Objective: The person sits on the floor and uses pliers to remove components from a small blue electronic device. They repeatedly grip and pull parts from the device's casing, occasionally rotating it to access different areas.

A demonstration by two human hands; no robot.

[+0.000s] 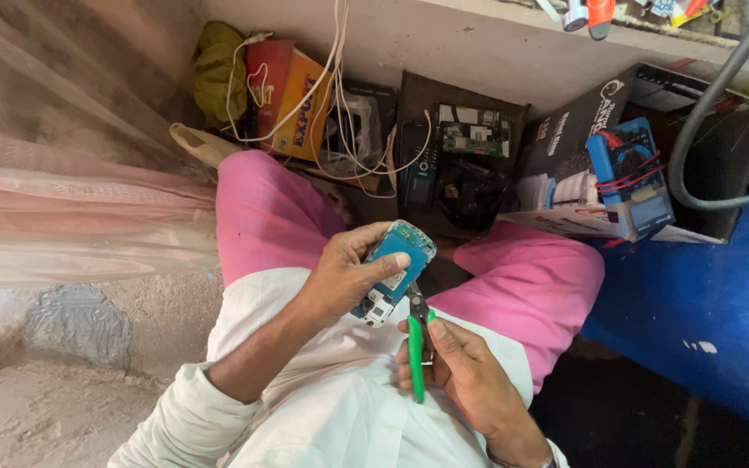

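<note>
- Left hand is wrapped around the blue phone, held over the lap, thumb across its open back.
- Right hand, nearer, is closed on green-handled pliers, whose tips touch the phone's near edge.

Glossy blue plastic phone, green plastic-handled metal pliers, rough concrete floor
</note>
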